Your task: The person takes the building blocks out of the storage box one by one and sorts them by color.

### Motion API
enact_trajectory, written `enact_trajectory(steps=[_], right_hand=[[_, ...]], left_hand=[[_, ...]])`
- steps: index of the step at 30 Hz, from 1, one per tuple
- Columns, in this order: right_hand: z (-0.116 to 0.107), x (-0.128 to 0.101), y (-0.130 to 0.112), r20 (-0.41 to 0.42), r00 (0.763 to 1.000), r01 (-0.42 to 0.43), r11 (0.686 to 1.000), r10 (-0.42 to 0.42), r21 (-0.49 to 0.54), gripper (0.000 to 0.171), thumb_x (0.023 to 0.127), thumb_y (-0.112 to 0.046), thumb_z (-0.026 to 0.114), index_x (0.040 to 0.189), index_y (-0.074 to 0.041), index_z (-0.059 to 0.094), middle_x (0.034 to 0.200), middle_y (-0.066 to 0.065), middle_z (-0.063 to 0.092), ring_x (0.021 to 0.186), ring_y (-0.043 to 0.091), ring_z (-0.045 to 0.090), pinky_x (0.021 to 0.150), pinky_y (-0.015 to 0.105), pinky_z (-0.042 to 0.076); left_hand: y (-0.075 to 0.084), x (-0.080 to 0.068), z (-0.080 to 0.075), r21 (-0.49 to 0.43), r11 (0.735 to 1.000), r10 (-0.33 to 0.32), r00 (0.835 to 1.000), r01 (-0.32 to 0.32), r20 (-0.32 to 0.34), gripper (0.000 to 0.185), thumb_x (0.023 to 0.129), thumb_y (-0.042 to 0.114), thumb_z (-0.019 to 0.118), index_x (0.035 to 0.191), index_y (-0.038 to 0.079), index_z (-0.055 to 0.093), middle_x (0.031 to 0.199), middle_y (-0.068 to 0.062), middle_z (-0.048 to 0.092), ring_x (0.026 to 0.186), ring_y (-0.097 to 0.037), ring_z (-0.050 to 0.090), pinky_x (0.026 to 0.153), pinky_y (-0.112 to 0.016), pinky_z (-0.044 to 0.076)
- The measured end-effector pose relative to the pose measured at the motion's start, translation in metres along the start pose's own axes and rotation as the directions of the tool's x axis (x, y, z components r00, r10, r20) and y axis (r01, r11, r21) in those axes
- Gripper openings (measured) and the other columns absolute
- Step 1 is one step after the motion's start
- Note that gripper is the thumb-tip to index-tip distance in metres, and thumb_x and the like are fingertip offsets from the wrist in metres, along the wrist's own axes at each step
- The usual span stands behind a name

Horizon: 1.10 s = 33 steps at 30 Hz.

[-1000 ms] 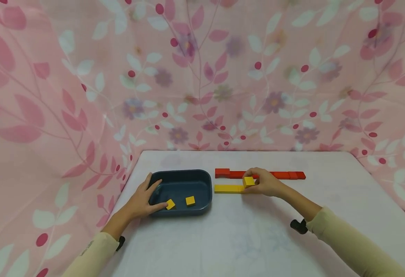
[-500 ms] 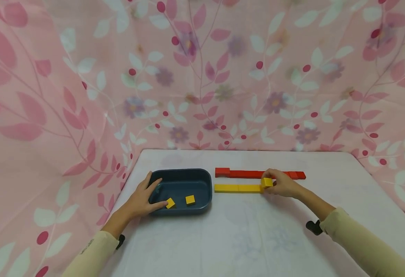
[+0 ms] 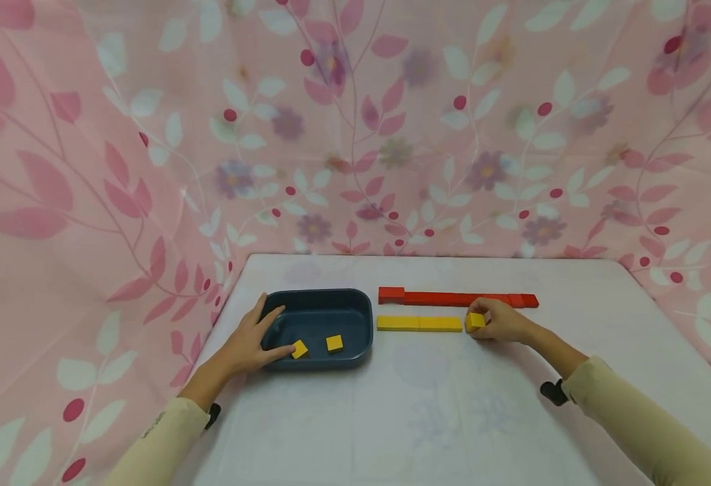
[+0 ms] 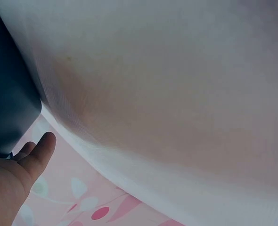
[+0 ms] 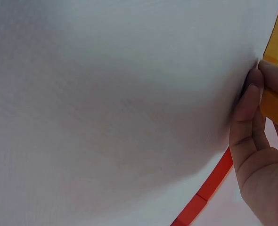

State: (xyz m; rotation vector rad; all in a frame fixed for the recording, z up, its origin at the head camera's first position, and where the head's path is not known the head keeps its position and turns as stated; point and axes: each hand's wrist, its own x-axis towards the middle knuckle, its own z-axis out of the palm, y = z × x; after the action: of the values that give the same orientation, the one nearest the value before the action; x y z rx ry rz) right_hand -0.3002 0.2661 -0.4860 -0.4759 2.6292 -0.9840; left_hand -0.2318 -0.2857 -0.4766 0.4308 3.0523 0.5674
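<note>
My right hand (image 3: 504, 321) pinches a yellow cube (image 3: 475, 322) just off the right end of a straight yellow row of blocks (image 3: 418, 324). In the right wrist view its thumb and fingers close round the cube (image 5: 273, 104), covering part of it. My left hand (image 3: 247, 349) rests over the left end of a dark blue tray (image 3: 325, 364), fingers spread, thumb across the near rim. Inside the tray lie two yellow cubes, one (image 3: 334, 343) near the middle and another (image 3: 299, 349) beside the left thumb tip.
A red row of blocks (image 3: 446, 298) runs behind the yellow row, with a taller red block (image 3: 391, 295) at its left end. Everything stands on a table with a white cloth (image 3: 391, 418). Pink floral curtains (image 3: 355, 135) rise behind and at the left.
My right hand has moved right along the yellow row with the cube and now holds it past the row's end, a small gap apart. The left hand stays on the tray.
</note>
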Motion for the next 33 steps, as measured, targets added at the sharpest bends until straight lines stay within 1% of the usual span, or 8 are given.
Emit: enact_trajectory(steps=[5,10,14,19,23,26,33], right_hand=[[0.0,0.002,0.001,0.014,1.0,0.025,1.0,-0.025,-0.015,0.035,0.081,-0.016,0.081,0.108,-0.01,0.059,0.115,0.013,0.063,0.091,0.024,0.054,0.077,0.032,0.056],[-0.001,0.003,0.0,0.037,0.998,0.047,0.999,-0.046,-0.024,0.033,0.082,-0.014,0.08,0.108,-0.009,0.06,0.115,0.014,0.063,0.091,0.024,0.054,0.076,0.031,0.055],[-0.002,0.006,-0.002,0.066,0.997,0.028,0.999,-0.027,-0.027,0.033,0.082,-0.013,0.08,0.108,-0.01,0.06,0.113,0.012,0.063,0.09,0.023,0.054,0.074,0.029,0.056],[-0.002,0.01,-0.004,0.102,0.995,-0.017,1.0,0.017,-0.002,0.035,0.082,-0.012,0.079,0.111,-0.009,0.06,0.112,0.011,0.061,0.079,0.022,0.055,0.068,0.03,0.057],[-0.003,0.012,-0.003,0.116,0.993,-0.029,1.0,0.029,-0.001,0.035,0.082,-0.012,0.079,0.112,-0.009,0.061,0.112,0.011,0.061,0.072,0.021,0.056,0.066,0.03,0.057],[-0.003,0.013,-0.002,0.125,0.992,-0.024,1.0,0.024,-0.008,0.036,0.082,-0.013,0.079,0.112,-0.009,0.061,0.112,0.01,0.062,0.074,0.02,0.056,0.067,0.03,0.058],[-0.004,0.017,-0.004,0.139,0.989,-0.052,0.999,0.052,-0.01,0.037,0.081,-0.012,0.081,0.112,-0.011,0.062,0.114,0.01,0.061,0.082,0.021,0.056,0.072,0.03,0.059]], left_hand=[[0.0,0.001,0.0,0.0,1.0,0.003,1.0,-0.003,0.001,0.098,0.078,0.072,0.064,0.155,0.021,0.033,0.167,-0.016,0.005,0.146,-0.046,0.022,0.107,-0.072,0.032],[0.001,0.001,-0.001,-0.003,1.0,0.001,1.0,-0.001,0.004,0.097,0.078,0.071,0.064,0.155,0.022,0.033,0.166,-0.017,0.005,0.146,-0.046,0.022,0.107,-0.073,0.031],[0.001,0.0,0.0,-0.01,1.0,-0.002,1.0,0.002,0.002,0.097,0.078,0.071,0.065,0.155,0.022,0.033,0.166,-0.017,0.005,0.146,-0.046,0.022,0.108,-0.073,0.03],[0.001,0.001,0.0,-0.008,1.0,0.003,1.0,-0.003,0.0,0.097,0.078,0.07,0.065,0.155,0.021,0.034,0.166,-0.018,0.006,0.146,-0.047,0.022,0.108,-0.073,0.031],[0.002,0.0,0.0,-0.016,1.0,-0.004,1.0,0.004,0.012,0.098,0.078,0.071,0.066,0.155,0.02,0.034,0.166,-0.018,0.005,0.146,-0.047,0.022,0.107,-0.073,0.031],[0.002,0.0,-0.001,-0.018,1.0,-0.007,1.0,0.007,0.006,0.098,0.077,0.071,0.066,0.155,0.02,0.034,0.166,-0.018,0.006,0.146,-0.047,0.022,0.107,-0.073,0.031],[0.001,0.001,-0.001,-0.017,1.0,-0.003,1.0,0.003,0.001,0.098,0.077,0.07,0.067,0.154,0.019,0.035,0.166,-0.019,0.006,0.146,-0.048,0.023,0.107,-0.073,0.031]])
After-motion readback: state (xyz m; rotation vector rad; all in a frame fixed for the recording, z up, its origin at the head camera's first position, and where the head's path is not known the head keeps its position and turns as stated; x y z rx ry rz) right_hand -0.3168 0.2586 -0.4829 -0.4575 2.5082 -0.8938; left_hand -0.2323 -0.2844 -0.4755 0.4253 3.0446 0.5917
